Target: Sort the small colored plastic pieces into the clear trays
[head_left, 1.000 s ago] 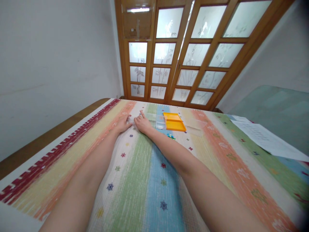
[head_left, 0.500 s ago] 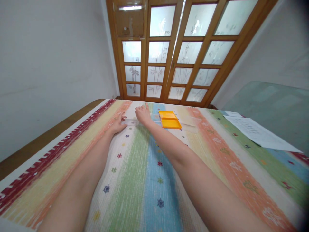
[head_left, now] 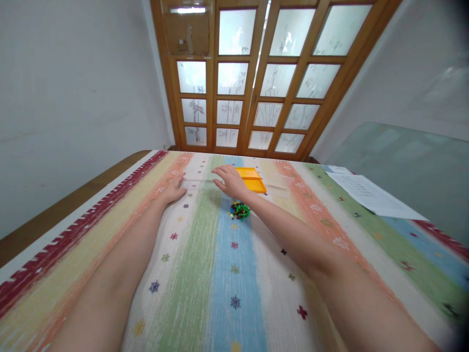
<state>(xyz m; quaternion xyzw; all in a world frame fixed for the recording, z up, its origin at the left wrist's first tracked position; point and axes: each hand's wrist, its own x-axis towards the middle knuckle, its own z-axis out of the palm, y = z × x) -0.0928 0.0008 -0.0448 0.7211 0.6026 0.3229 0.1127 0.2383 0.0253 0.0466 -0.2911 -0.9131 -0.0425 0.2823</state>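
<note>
On the tablecloth (head_left: pixel 194 254) we list: a heap of small pieces (head_left: pixel 240 210), before the right hand (head_left: pixel 230 181) and left of its forearm; a box (head_left: pixel 255 185), partly hidden by the right hand and reaching out to its right; papers (head_left: pixel 373 195), well apart at far right. We enter the left hand (head_left: pixel 174 189) left of the right, apart from it. Behind the tablecloth we record doors (head_left: pixel 243 105), between left wall (head_left: pixel 73 88) and right wall (head_left: pixel 399 83).
</note>
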